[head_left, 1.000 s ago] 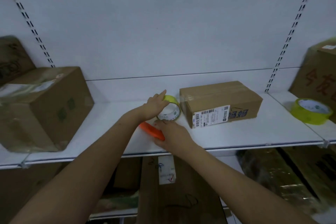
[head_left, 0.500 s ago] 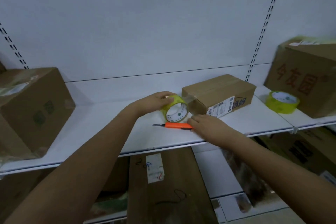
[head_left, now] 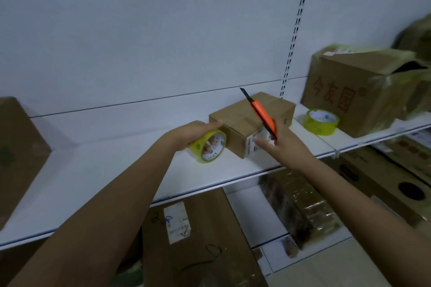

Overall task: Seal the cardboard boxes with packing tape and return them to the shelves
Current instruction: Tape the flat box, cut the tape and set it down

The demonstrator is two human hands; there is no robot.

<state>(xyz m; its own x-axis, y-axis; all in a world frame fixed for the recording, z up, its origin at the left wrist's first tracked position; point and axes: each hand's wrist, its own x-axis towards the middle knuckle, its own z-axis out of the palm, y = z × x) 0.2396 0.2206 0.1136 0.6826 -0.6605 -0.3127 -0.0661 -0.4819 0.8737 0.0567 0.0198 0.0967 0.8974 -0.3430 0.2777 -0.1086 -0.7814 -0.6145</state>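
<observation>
We see the left hand point(head_left: 194, 133) wrapped over the top of a yellow tape roll point(head_left: 208, 146), fingers curled around its rim and showing through the roll's hole. The roll stands on edge on the white shelf point(head_left: 105, 170), its open face turned toward us, just beside the left end of a small cardboard box point(head_left: 245, 121); we cannot tell whether roll and box actually touch. The hand's fingertips reach to the upper left corner of that box.

The right hand point(head_left: 283, 144) grips an orange box cutter point(head_left: 262, 115) by its lower end. The cutter is tilted, its dark blade pointing up and to the left, and it crosses in front of the small box. The fingers of this hand reach toward the white printed label on the front of the box.

The small box lies flat on the shelf, turned at an angle, with its flaps closed and a strip of clear tape running along its top.

To the right, on the next section of shelf, a second yellow tape roll point(head_left: 321, 121) lies flat, close in front of a large cardboard box point(head_left: 349, 91) with red characters on its side. That box's top flaps are crumpled and partly open. At the far left edge another brown box point(head_left: 18, 154) sits on the shelf, well apart from the hands. Below the shelf we see more cartons, one carrying a white label point(head_left: 177, 222).
</observation>
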